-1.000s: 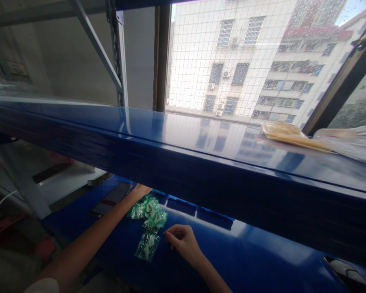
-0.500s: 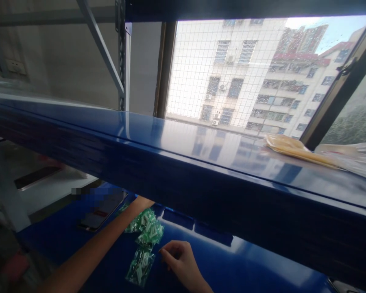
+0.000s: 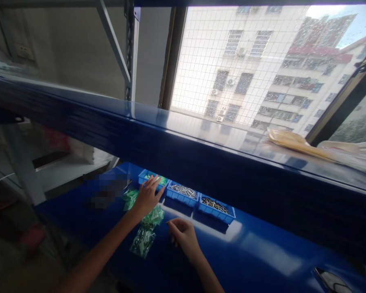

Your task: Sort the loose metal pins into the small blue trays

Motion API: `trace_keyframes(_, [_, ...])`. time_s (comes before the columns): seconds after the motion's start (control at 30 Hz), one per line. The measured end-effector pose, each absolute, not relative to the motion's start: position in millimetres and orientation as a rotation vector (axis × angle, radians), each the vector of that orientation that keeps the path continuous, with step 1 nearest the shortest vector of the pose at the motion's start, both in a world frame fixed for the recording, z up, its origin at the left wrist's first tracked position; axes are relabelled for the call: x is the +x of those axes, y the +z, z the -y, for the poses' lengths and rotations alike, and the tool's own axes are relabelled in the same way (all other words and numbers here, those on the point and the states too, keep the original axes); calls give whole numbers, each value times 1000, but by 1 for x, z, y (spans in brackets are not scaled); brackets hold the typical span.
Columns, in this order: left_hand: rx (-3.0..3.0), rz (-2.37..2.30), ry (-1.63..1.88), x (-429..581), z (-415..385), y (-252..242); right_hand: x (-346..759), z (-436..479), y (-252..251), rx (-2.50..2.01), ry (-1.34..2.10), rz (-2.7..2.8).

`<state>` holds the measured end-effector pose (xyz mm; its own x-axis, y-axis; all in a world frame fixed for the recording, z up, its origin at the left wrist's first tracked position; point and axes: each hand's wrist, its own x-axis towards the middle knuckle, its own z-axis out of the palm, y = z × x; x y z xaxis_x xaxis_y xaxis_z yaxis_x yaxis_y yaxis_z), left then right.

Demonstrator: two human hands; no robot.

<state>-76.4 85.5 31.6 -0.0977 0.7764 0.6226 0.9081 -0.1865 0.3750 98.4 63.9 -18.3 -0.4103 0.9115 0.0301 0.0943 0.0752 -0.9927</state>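
Observation:
My left hand [image 3: 147, 197] reaches forward with fingers stretched out over small clear bags of green and white parts [image 3: 153, 215], fingertips at the leftmost blue bin [image 3: 144, 176]. Another small bag [image 3: 142, 242] lies nearer me on the blue worktop [image 3: 256, 252]. My right hand [image 3: 183, 237] rests on the worktop right of the bags, fingers curled under; what they hold, if anything, is hidden. Two more blue bins hold metal screws: a middle bin [image 3: 182, 193] and a right bin [image 3: 216, 207].
A blue shelf beam [image 3: 183, 150] crosses the view above the worktop and hides its back. Plastic bags [image 3: 295, 142] lie on the shelf's top at the right. A window with a wire grid [image 3: 247, 61] stands behind. A phone [image 3: 108, 195] lies left of the bags.
The view dropped, so the three blue bins now show under the beam. My left hand, earlier hidden behind the beam, now shows with fingers spread by the leftmost bin. The right hand stayed in place.

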Motion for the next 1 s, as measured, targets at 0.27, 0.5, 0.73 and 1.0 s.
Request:
trace_keyframes(0.27, [-1849, 2021, -1032, -36, 27, -16, 103, -58, -20, -1040, 1166, 1545])
trace_keyframes(0.5, [-1874, 2087, -1005, -26, 28, -25, 114, -38, -16, -1093, 953, 1618])
trace_keyframes(0.73, [-2247, 1902, -1159, 2, 17, -17, 116, -37, -19, -1124, 815, 1590])
trace_keyframes(1.0, [-2345, 1723, -1398, 2, -20, -27, 113, -46, -28, -1112, 914, 1462])
